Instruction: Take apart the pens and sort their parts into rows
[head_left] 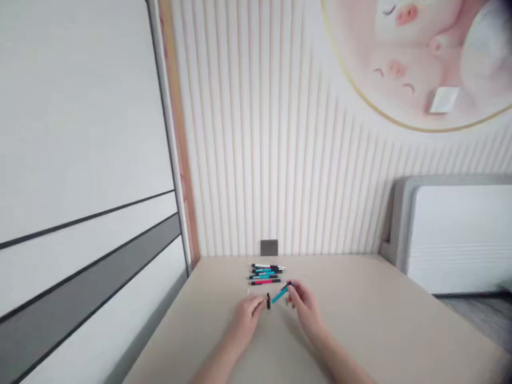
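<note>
My right hand (301, 300) is closed on a blue pen barrel (279, 295) with a dark end near the fingertips. The barrel slants down to the left over the table. Just left of it, my left hand (248, 312) pinches a small black pen part (268, 301) held upright. A narrow gap separates that black part from the blue barrel. Small details of both pieces are too blurred to make out. Beyond my hands, several pens lie side by side, among them a red and black pen (265, 282) and a white and black pen (267, 265).
The beige table (360, 320) meets a ribbed white wall (248, 133) with a dark grey socket plate (269, 247). A white and grey cabinet panel (80, 133) runs along the left. At the right stands a pale padded bed piece (460, 234).
</note>
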Tool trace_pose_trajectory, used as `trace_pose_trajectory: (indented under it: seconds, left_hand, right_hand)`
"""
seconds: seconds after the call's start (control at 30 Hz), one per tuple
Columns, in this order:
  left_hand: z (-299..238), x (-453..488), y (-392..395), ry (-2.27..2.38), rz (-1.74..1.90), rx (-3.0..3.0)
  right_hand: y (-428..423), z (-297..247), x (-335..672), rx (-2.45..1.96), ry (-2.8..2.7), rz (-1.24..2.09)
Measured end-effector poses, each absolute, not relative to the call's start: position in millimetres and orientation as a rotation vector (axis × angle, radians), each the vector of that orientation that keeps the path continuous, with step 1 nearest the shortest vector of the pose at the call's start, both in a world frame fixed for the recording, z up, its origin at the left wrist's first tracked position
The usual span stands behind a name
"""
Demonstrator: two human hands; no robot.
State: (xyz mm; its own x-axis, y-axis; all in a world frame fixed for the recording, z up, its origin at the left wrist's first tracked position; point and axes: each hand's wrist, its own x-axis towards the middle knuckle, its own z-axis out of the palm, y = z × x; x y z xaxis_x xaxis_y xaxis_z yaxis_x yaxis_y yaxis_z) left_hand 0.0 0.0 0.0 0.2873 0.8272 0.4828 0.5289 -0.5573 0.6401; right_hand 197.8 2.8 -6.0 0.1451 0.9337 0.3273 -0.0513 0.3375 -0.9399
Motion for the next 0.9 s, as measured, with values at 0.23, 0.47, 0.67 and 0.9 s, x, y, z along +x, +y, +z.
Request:
trace_pose_trajectory:
  seconds: [0.23,0.47,0.67,0.9]
  left_hand:
    - [2,-14,6,1.324,1.244,2.067]
    - [10,-39,13,1.544,1.314,2.032]
    - [4,-53,24,1.594,1.485,2.096]
    - [-7,-52,29,1.603,1.314,2.057]
  right_hand:
    - [3,-6,210,-1.043,-1.177,0.882]
    - [8,-12,220,-1.128,-1.163,0.792]
    - [10,-17,225,-1.150,-1.187,0.782]
    - [10,-13,227,-1.179,-1.283,0.655]
